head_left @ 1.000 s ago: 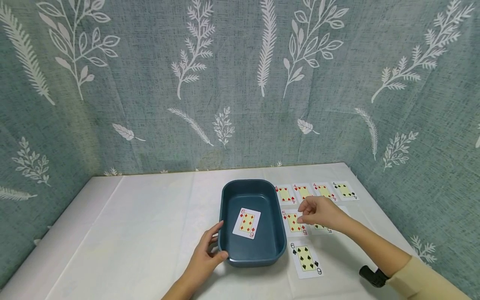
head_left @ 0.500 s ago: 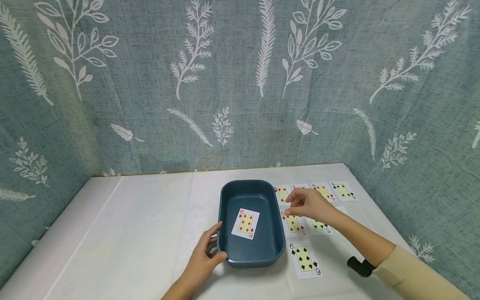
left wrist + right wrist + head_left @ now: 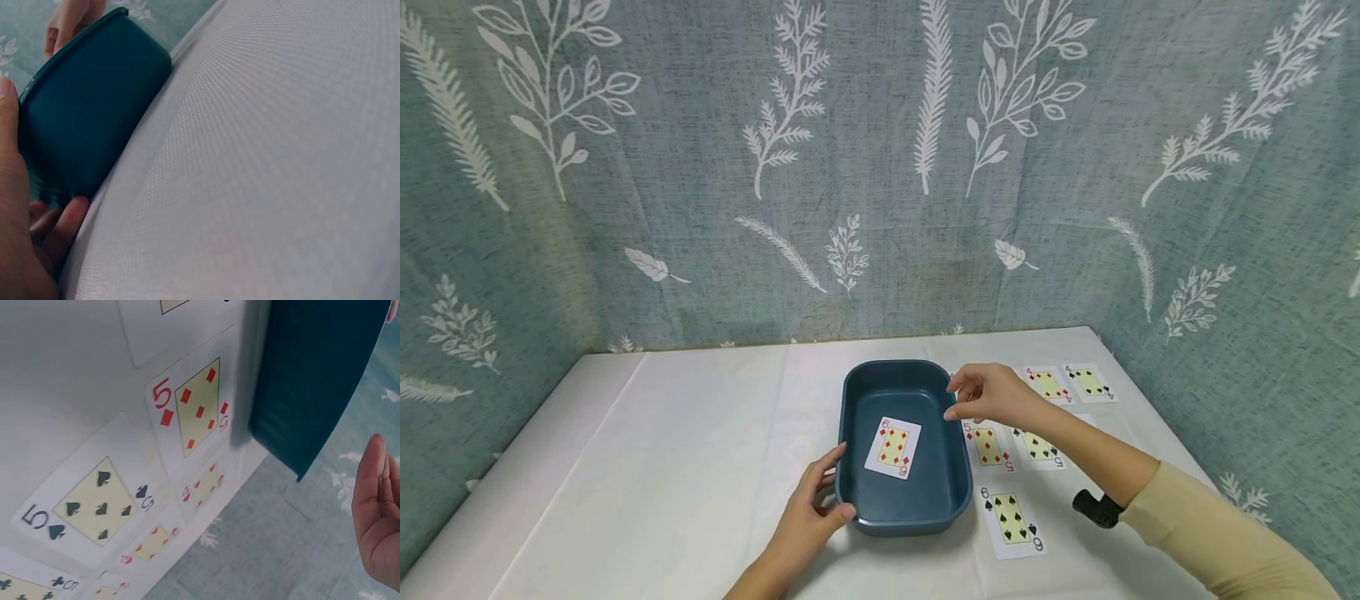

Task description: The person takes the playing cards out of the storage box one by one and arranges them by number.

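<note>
A dark blue-green plastic tub (image 3: 955, 492) stands on the white tablecloth, with a six of diamonds (image 3: 892, 447) face up inside. My left hand (image 3: 808, 500) holds the tub's near-left side, thumb at the front corner and fingers against the wall. Over the tub's right rim hovers my right hand (image 3: 992, 393), thumb and index finger apart with nothing between them. Just right of the tub lie a five of diamonds (image 3: 988, 447), a five of spades (image 3: 1036, 447) and a six of spades (image 3: 1011, 523). My right hand and forearm hide some cards behind.
Farther back lie a four of diamonds (image 3: 1047, 385) and a four of spades (image 3: 1090, 382). The right wrist view shows a five of clubs (image 3: 37, 581) partly cut off. A leaf-patterned green curtain (image 3: 880, 208) encloses the table's back and sides.
My right hand has moved left from above the fives to the tub's right rim, now covering the fours nearest the tub. My left hand, the tub and the cards stay put.
</note>
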Tool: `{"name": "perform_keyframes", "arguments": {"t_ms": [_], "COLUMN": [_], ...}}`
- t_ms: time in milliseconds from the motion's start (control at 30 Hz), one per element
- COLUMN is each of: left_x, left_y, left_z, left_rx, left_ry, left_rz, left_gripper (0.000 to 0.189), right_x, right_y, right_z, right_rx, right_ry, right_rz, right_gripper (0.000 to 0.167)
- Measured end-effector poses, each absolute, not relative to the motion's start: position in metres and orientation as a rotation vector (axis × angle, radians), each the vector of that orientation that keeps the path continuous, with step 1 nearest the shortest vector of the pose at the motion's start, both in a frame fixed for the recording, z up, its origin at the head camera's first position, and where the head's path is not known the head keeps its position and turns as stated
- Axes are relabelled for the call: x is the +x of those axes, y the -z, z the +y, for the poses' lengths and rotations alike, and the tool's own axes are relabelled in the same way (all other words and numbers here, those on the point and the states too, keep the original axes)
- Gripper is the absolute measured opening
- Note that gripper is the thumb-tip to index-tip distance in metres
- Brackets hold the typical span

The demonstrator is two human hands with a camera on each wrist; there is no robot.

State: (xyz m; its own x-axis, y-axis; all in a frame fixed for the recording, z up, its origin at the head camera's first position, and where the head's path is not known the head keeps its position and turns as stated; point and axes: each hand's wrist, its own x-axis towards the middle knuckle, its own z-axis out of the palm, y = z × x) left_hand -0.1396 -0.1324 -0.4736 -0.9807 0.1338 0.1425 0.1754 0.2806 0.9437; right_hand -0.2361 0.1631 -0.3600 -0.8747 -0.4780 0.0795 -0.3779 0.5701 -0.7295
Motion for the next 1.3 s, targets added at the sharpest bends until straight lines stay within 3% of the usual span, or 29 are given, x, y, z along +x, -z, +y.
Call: {"name": "perform_keyframes", "arguments": {"t_ms": [1067,1300], "left_x": [-0.139,-0.139], "left_y": [0.473,0.474], "left_z": [-0.132,-0.133], "left_rx": [-0.296,-0.312], "left_ry": [1.856,1.858], "left_rz": [-2.485,-2.47], "left_gripper": [0.071,0.071], "right_x": [-0.247,-0.253], "right_y": [0.382,0.392], "right_z": [0.092,0.082], "right_rx": [-0.772,-0.679], "right_ry": [0.782,0.677], "right_rz": [2.754,2.793], "right_gripper": [0.051,0.055]}}
